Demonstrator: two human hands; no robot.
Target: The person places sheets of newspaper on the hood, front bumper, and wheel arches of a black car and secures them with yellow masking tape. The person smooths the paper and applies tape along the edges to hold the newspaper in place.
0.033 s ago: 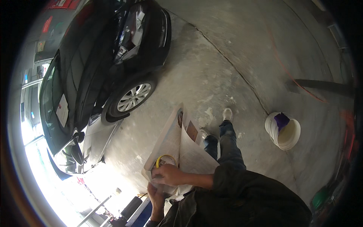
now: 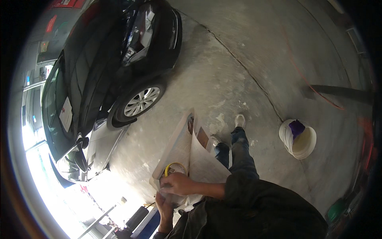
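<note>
A large folded sheet of newspaper [image 2: 209, 161] hangs in front of me, its narrow end pointing away over the floor. Near its left edge is a yellow roll of tape [image 2: 167, 169], its ring partly covered by my right hand [image 2: 177, 184]. That hand is closed, fingers curled at the roll and the paper's edge. My left hand [image 2: 164, 206] is just below it, closed on the paper's near left corner. The fingertips of both hands almost meet, and what lies between them is too small to make out.
A black car [image 2: 95, 59] stands at the left with its front wheel [image 2: 142, 101] towards me. At the right a white bucket [image 2: 306, 145] has a purple cloth [image 2: 296, 128] over its rim. An orange hose [image 2: 300, 73] lies on the concrete floor [image 2: 254, 47]. A blue-sided box [image 2: 149, 225] is beside my left arm.
</note>
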